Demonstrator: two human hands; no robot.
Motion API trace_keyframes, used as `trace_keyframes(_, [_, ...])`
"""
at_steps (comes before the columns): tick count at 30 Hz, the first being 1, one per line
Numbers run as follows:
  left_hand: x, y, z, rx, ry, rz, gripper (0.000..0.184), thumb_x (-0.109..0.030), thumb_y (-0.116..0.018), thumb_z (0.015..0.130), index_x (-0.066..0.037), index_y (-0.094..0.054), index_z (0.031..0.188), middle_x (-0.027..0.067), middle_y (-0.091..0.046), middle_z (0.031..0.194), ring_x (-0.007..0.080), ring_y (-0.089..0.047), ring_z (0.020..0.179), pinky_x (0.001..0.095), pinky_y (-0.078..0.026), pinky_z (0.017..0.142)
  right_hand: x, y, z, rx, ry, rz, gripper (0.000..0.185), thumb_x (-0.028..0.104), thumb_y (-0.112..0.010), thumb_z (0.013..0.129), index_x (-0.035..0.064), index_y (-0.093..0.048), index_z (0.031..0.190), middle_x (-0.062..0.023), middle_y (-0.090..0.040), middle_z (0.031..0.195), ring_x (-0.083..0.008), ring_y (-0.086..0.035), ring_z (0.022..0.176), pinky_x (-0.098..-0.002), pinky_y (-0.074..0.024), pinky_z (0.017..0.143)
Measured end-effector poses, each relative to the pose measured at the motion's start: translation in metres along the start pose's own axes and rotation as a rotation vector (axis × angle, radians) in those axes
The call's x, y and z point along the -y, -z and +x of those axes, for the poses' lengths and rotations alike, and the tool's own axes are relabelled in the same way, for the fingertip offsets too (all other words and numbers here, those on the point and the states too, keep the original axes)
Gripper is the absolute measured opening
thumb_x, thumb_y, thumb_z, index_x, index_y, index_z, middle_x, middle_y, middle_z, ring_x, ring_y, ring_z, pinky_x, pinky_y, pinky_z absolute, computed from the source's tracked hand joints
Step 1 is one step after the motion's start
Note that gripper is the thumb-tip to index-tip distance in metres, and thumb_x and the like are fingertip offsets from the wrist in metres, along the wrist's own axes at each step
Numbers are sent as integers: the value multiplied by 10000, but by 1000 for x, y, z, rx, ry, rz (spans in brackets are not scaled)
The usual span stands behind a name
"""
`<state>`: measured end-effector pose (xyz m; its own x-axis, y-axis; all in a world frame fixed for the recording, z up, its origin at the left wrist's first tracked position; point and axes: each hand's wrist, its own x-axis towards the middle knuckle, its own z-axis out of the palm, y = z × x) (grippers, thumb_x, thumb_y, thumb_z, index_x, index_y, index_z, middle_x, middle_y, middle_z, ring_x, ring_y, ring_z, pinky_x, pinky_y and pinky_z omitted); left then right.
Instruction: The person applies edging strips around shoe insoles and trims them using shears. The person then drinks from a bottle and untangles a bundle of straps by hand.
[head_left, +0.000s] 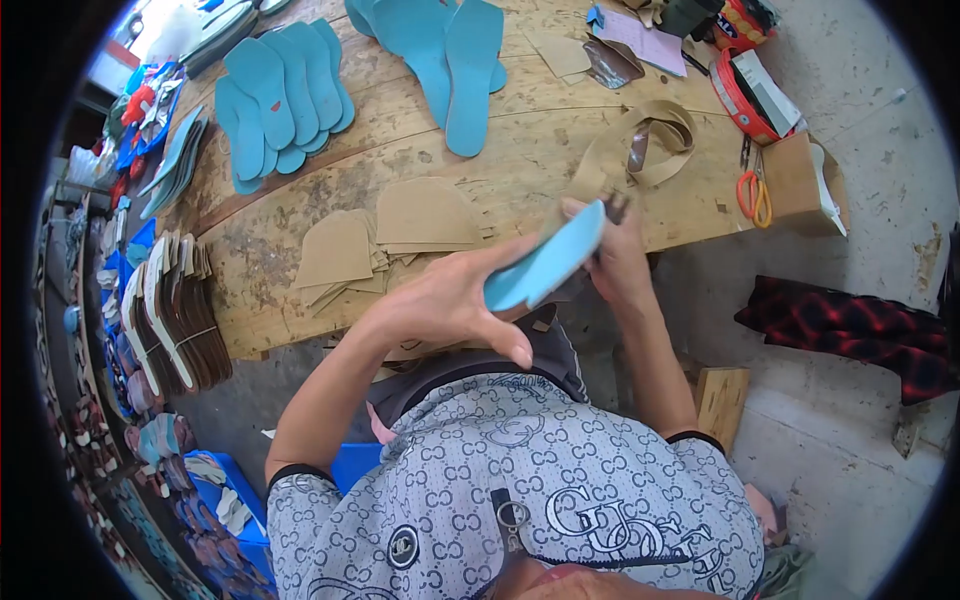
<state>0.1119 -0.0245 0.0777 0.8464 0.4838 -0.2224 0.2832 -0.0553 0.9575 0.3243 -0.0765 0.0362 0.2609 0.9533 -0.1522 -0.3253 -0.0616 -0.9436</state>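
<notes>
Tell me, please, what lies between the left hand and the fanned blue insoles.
In the head view, piles of tan pieces lie between the left hand and the fanned insoles.

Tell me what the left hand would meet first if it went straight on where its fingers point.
The left hand would probably meet the right hand first, near the upper end of the blue insole; depth is unclear in this single view.

Orange-handled scissors [755, 185] lie at the edge of the bench [700, 190] beside a cardboard box [790, 180], well apart from a dark cloth [845, 325] (red-checked).
</notes>
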Motion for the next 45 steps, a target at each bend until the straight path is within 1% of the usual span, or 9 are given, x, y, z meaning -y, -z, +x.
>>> trace_keyframes(3, [25,6,4,69,79,-232,1026,-678,-821,446,-19,-503,1166,20,-516,939,147,-507,793,295,-393,674,-41,18,12,-1,165,-718,311,311,-513,962,18,-609,923,10,-527,642,-59,-447,549,-207,-366,513])
trace_keyframes(9, [32,19,-13,10,257,-315,1090,-760,-811,322,-50,-494,1086,-31,-416,848,88,-379,753,236,-300,632,-21,3,-35,307,-293,-218,500,476,-374,1000,36,-611,995,27,-501,671,-45,-371,536,-205,-332,499])
trace_keyframes(15, [43,20,-26,94,-2,80,1289,-616,-860,400,22,-358,1401,196,-539,1283,316,-519,1195,370,-377,1021,-20,-2,-25,459,-604,227,364,394,-484,976,54,-572,1073,-7,-548,672,-50,-434,504,-189,-276,413])
trace_keyframes(28, [18,45,-35,307,69,244,1308,-596,-880,377,-7,-348,1417,164,-510,1334,257,-505,1216,360,-388,1005,-9,-19,-12,555,-599,230,182,231,-582,930,91,-556,1044,-72,-635,758,-41,-448,491,-175,-254,405])
trace_keyframes(36, [38,24,-48,-157,166,321,1261,-537,-890,453,-3,-312,1438,214,-445,1394,279,-471,1262,365,-375,1031,12,-33,-7,169,-368,236,490,166,-568,876,79,-397,1328,-41,-611,811,-46,-404,473,-174,-300,418])
trace_keyframes(39, [47,-25,-34,-396,188,663,1066,-466,-854,565,-11,-374,1400,194,-516,1314,244,-548,1152,369,-448,924,-40,-63,-34,277,164,-249,504,170,-569,889,10,-411,1340,-122,-641,1085,-121,-611,772,-228,-482,685])
trace_keyframes(41, [61,-50,-42,-610,76,697,854,-433,-788,691,1,-447,1343,169,-570,1250,213,-593,1063,348,-478,851,-38,-67,-37,167,88,-194,371,192,-586,897,-34,-552,1188,-122,-654,1076,-138,-640,859,-264,-504,776])
trace_keyframes(44, [54,-37,-59,-333,250,-758,523,-406,-581,900,29,-557,1190,116,-643,1096,167,-625,920,302,-486,770,-27,-56,-40,150,-98,-114,291,199,-596,892,-57,-635,1023,-124,-688,952,-140,-646,809,-255,-511,737])
trace_keyframes(45, [66,-30,-66,-254,348,-770,480,-374,-406,997,53,-618,1060,72,-671,958,126,-619,826,267,-476,730,-26,-56,-42,162,-155,-50,286,203,-604,886,-61,-640,992,-126,-693,913,-141,-648,790,-255,-513,727])
